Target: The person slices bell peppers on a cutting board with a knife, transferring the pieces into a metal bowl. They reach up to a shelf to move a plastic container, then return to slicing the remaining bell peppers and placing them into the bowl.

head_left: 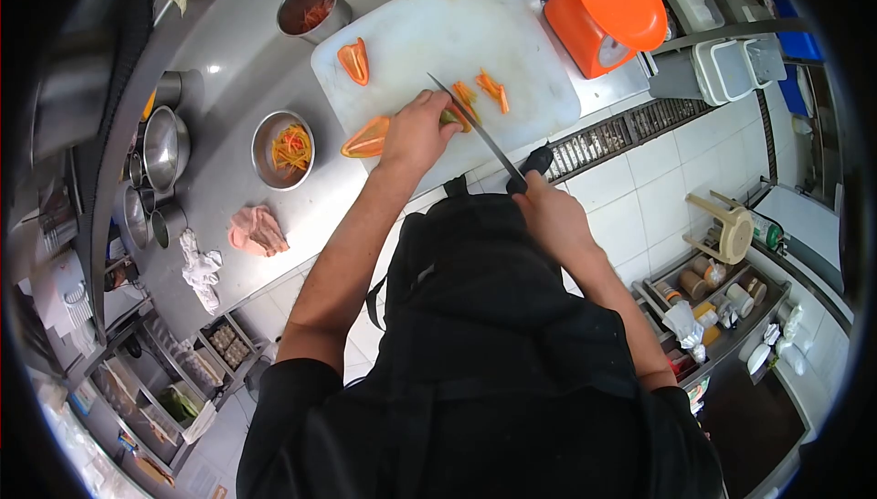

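A: Hands?
B: Left hand [416, 129] is curled down on a pepper piece [454, 119], centre of frame, near the lower edge of the cutting board [429, 24]. Right hand [548, 211] is closed round the black handle of the knife [477, 131]. The blade runs diagonally up-left across that piece.
A: Why that hold?
B: Likely pins the piece so it can't slide under the blade. Can't tell where the fingertips sit; the hand hides them.
A: Rest of the layout?
B: Cut strips [493, 88] lie just right of the blade, apart from the bigger bits. One pepper half [354, 60] is upper left on the board and a second half [367, 138] is at its left edge beside the left hand. Probably uncut on one side, done on the other. A steel bowl [283, 149] on the counter [228, 60], left of the board, holds more strips within easy reach. A tin [313, 7] above it has reddish scraps inside. Orange scale [607, 10] upper right, pink cloth [258, 229] below the bowl.
A: Text, brands?
B: None readable. Bottles [722, 293] lower right are too small.
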`<state>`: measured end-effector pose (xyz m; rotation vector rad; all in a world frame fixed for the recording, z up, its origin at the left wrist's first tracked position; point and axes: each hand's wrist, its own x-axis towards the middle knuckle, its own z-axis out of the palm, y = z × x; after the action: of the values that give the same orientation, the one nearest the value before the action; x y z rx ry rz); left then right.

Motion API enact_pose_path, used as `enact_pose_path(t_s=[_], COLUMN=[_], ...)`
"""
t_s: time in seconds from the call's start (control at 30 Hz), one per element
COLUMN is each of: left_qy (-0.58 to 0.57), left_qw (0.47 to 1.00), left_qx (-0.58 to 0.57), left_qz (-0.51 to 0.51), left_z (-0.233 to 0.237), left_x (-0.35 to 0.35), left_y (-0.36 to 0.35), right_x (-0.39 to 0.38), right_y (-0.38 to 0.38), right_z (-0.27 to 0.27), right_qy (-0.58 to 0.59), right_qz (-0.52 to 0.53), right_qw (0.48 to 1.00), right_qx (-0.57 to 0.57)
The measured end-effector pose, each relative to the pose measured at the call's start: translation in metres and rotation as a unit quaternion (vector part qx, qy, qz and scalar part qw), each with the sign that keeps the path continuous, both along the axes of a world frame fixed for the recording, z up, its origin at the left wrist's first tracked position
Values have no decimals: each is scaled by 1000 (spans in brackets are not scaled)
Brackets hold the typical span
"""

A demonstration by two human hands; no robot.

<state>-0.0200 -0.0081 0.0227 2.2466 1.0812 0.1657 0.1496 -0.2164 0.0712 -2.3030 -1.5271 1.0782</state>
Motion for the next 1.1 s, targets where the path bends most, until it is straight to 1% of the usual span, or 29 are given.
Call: enact_pose_path(t_s=[0.07,0.2,0.33,0.43,0.57,0.67,0.73,0.77,0.87,0.97,1.1], left_qy=[-2,-24,-23,-37,-44,-61,-49,-43,-81,-94,-69], left_qw=[999,999,999,998,998,997,998,998,994,993,994], left_qx=[-32,-24,-27,-23,-21,-20,-18,-19,-33,-21,-15], left_qz=[16,11,21,35,42,35,37,38,63,67,88], left_z=[4,0,0,-2,-4,-7,-6,-4,-8,-13,-13], left_x=[0,-2,-2,-4,-6,-7,-6,-6,-6,-4,6], left_y=[-1,-1,-2,-5,-7,-6,-5,-6,-9,-10,-10], right_x=[-1,-4,4,5,2,-2,1,1,6,22,25], right_y=[-7,6,13,-4,-6,8,14,14,13,-3,-5], right_z=[-1,-23,-4,3,-6,-22,-27,-28,-20,-23,-12], right_qy=[5,6,10,5,0,3,6,9,15,18,-9], right_qz=[-2,3,8,11,15,16,23,25,17,-6,9], right_qw=[1000,1000,1000,1000,1000,1000,1000,999,1000,999,1000], right_qx=[-21,12,20,-13,-22,11,16,17,15,36,13])
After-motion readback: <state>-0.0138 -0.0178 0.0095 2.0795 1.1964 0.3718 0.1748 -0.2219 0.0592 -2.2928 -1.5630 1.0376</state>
